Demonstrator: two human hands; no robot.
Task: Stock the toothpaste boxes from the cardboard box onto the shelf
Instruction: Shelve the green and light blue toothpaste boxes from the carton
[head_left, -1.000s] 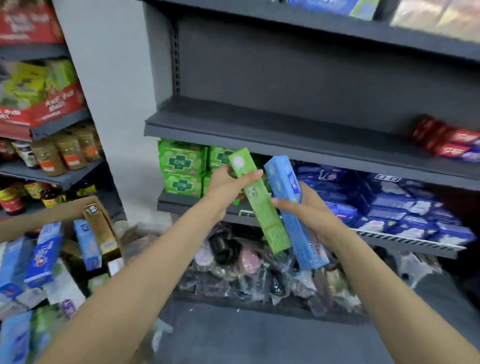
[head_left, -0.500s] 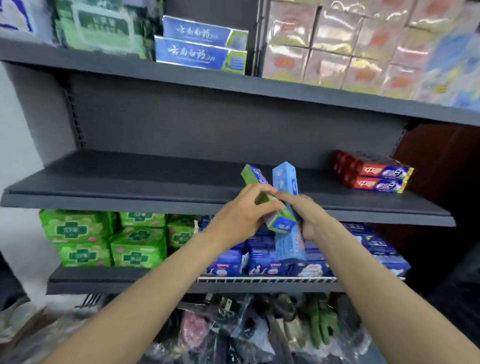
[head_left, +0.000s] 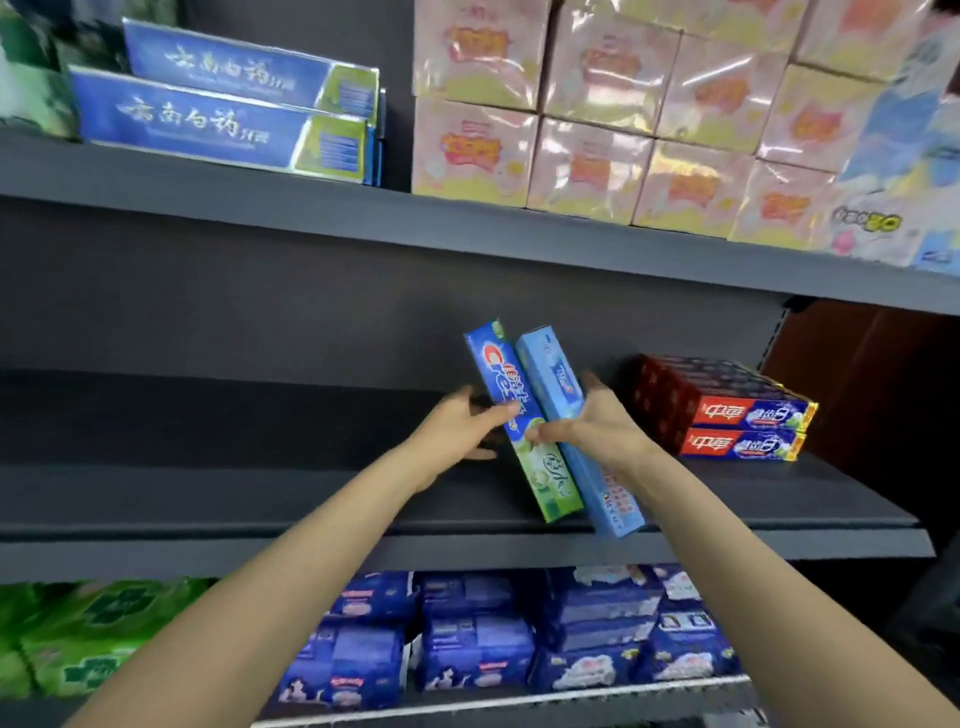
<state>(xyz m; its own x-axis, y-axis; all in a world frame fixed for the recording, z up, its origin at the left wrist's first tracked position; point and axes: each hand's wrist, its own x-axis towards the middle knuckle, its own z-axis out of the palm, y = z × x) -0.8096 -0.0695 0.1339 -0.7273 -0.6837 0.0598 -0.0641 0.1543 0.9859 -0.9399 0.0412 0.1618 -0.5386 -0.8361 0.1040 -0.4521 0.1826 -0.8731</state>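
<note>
Toothpaste boxes (head_left: 550, 426) in both hands

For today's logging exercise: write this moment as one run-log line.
left hand: holds blue-green box | right hand: holds light-blue box | both boxes on middle shelf | beside: red boxes
</note>
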